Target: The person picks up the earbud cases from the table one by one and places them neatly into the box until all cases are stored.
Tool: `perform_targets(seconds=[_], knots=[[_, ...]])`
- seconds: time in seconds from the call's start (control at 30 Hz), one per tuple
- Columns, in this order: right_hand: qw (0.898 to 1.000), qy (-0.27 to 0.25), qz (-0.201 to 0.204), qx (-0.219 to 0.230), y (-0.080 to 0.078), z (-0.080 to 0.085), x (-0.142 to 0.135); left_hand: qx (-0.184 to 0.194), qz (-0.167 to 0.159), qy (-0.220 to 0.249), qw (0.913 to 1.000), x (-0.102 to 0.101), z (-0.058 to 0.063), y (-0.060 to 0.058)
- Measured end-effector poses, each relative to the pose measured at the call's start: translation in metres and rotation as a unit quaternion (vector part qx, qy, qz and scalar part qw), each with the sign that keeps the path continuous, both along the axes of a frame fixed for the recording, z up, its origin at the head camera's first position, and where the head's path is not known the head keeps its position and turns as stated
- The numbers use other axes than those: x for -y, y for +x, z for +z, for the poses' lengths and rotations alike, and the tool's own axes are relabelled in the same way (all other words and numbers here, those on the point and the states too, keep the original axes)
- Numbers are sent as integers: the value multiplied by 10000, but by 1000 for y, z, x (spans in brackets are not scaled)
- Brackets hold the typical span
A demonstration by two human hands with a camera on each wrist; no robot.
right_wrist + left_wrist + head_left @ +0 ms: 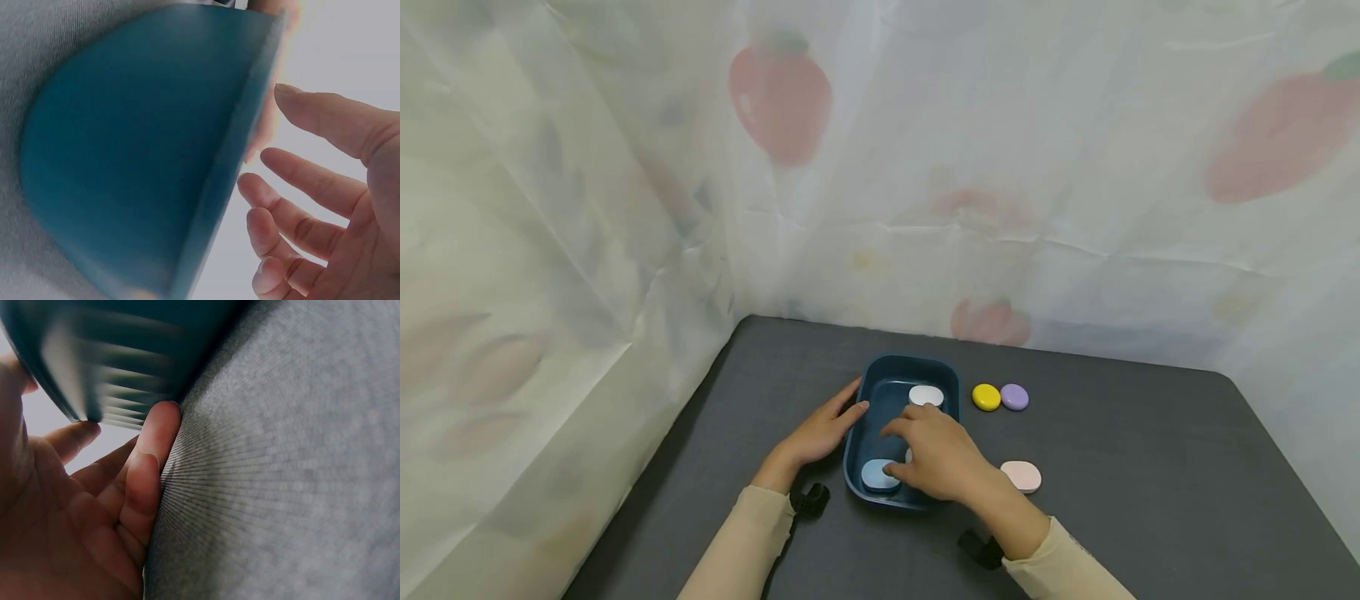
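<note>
A dark blue rectangular tray (880, 387) with rounded corners stands on the grey table. My left hand (820, 433) grips its left side, thumb over the rim and fingers along the outer wall; the left wrist view shows the fingertips (161, 428) against the ribbed wall. Above the tray's near half hovers my right hand (942, 450), fingers spread and nothing between them in the right wrist view. Its thumb is near a light blue oval piece (877, 475) inside the tray. A white oval piece (926, 395) lies at the far end. Another pale piece is mostly hidden under the hand.
Right of the tray, a yellow round piece (987, 397) and a purple round piece (1015, 397) lie side by side. Nearer me is a pale pink oval piece (1022, 476), partly behind my right wrist. Pale fruit-printed sheeting (880, 167) encloses the table's back and left.
</note>
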State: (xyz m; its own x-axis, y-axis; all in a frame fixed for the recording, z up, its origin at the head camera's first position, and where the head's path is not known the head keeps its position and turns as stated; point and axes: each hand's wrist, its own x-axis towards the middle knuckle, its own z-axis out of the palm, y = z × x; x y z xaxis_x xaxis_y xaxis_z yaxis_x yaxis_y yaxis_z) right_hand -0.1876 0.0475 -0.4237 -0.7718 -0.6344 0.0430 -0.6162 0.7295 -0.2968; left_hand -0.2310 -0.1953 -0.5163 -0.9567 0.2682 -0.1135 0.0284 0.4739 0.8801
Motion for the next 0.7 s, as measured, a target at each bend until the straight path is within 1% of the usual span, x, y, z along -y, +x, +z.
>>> perform_targets(seconds=[0.17,0.33,0.47,0.7], knots=[[9999,-133,-37,-29,-1,3,-8,45,-21,-9,10000,1,1,1],[9997,-208,-70,-79,-2,3,-15,-35,27,-113,9999,0,0,0],[9996,-185,-166,-114,-3,4,-21,-131,104,-188,9997,-1,-1,0],[9995,-159,-250,-95,-4,4,-27,-137,105,-182,9997,-1,-2,-1]])
